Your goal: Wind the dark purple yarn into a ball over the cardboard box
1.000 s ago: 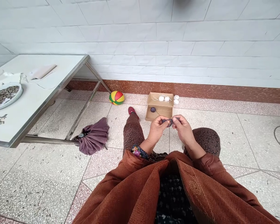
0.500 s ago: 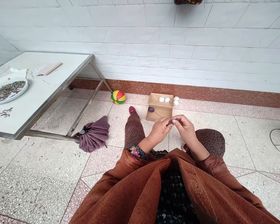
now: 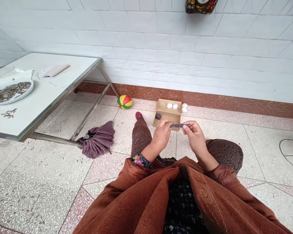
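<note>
A short strip of dark grey-purple yarn work [image 3: 176, 125] is stretched level between my two hands. My left hand [image 3: 161, 134] pinches its left end, and my right hand [image 3: 193, 132] pinches the right end between thumb and fingers. Just beyond the hands, an open cardboard box [image 3: 169, 121] lies on the floor. Inside it are a dark yarn ball [image 3: 158, 116] at the left and two white balls [image 3: 172, 105] with loose white thread at the back. My hands hide part of the box's near edge.
A white table [image 3: 48, 94] at the left bears a plate of seeds [image 3: 14, 99] and a folded cloth [image 3: 56, 70]. On the floor are a purple folded umbrella [image 3: 99, 139], a colourful ball [image 3: 124, 102] and white balls [image 3: 184, 107] beside the box. A tiled wall [image 3: 146, 42] runs behind.
My hands have moved apart, so the yarn strip that was bunched between my fingers now shows stretched out. The view has tilted up slightly.
</note>
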The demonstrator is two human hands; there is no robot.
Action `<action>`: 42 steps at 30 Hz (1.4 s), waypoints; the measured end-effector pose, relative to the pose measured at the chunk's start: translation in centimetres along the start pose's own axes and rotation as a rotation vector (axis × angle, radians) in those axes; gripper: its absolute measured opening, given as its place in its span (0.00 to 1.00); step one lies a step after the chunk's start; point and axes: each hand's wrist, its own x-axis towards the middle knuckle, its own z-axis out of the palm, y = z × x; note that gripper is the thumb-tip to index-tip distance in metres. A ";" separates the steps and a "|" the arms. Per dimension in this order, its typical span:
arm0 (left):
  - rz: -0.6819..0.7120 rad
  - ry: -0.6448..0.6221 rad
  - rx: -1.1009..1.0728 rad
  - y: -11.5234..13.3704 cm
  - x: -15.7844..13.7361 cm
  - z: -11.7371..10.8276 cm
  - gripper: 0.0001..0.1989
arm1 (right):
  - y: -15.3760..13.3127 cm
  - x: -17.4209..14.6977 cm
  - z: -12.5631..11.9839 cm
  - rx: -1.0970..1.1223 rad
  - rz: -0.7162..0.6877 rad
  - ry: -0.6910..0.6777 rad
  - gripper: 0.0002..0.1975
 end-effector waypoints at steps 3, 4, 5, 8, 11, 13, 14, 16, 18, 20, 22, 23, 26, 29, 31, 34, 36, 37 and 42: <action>-0.038 -0.043 0.028 0.3 0.1 -0.4 0.18 | 0.2 0.1 0.0 0.000 0.004 0.005 0.10; -0.057 -0.069 0.000 0.5 0.2 -0.4 0.18 | 0.3 0.2 0.1 0.028 0.012 0.022 0.11; -0.073 -0.097 -0.041 0.7 0.2 -0.3 0.19 | 0.5 0.2 0.1 0.065 0.023 0.042 0.11; -0.108 -0.161 -0.167 1.4 0.3 0.3 0.22 | 1.3 0.2 0.3 0.137 0.052 0.081 0.12; -0.193 -0.160 -0.316 1.9 0.2 1.0 0.27 | 1.8 0.0 0.4 0.101 0.024 0.104 0.12; -0.300 -0.114 -0.473 1.9 0.1 1.6 0.29 | 2.0 -0.2 0.4 0.048 -0.026 0.124 0.12; -0.359 -0.086 -0.567 1.9 0.1 2.0 0.29 | 2.1 -0.2 0.4 0.014 -0.051 0.130 0.12; -0.470 -0.035 -0.768 1.8 -0.1 2.7 0.27 | 2.3 -0.4 0.4 -0.060 -0.094 0.130 0.11; -0.551 0.005 -0.918 1.7 -0.3 3.5 0.26 | 2.6 -0.5 0.4 -0.128 -0.126 0.114 0.11; -0.587 0.040 -0.974 1.8 -0.3 4.1 0.24 | 2.9 -0.5 0.5 -0.190 -0.160 0.083 0.10; -0.594 0.061 -0.970 2.0 -0.4 4.5 0.22 | 3.0 -0.4 0.6 -0.263 -0.210 0.062 0.08; -0.597 0.059 -0.968 2.2 -0.4 4.6 0.21 | 3.0 -0.4 0.6 -0.303 -0.238 0.061 0.07; -0.611 0.018 -1.003 2.6 -0.5 4.6 0.20 | 2.9 -0.4 0.5 -0.401 -0.315 0.085 0.05; -0.632 0.028 -1.061 2.6 -0.6 4.4 0.22 | 2.7 -0.4 0.2 -0.452 -0.350 0.019 0.04; -0.679 0.073 -1.112 2.3 -0.6 4.0 0.23 | 2.7 -0.3 -0.3 -0.464 -0.359 -0.067 0.04; -0.761 0.103 -1.182 2.0 -0.4 3.1 0.24 | 2.9 0.2 -0.9 -0.341 -0.313 -0.101 0.18; -0.782 0.039 -1.216 2.1 -0.2 2.4 0.24 | 3.4 0.8 -1.0 -0.230 -0.232 -0.166 0.24; -0.781 -0.006 -1.232 2.2 -0.1 2.0 0.24 | 3.8 1.1 -1.0 -0.203 -0.188 -0.227 0.26; -0.794 -0.081 -1.291 2.3 0.0 0.3 0.22 | 6.1 1.2 -1.0 -0.297 -0.060 -0.433 0.27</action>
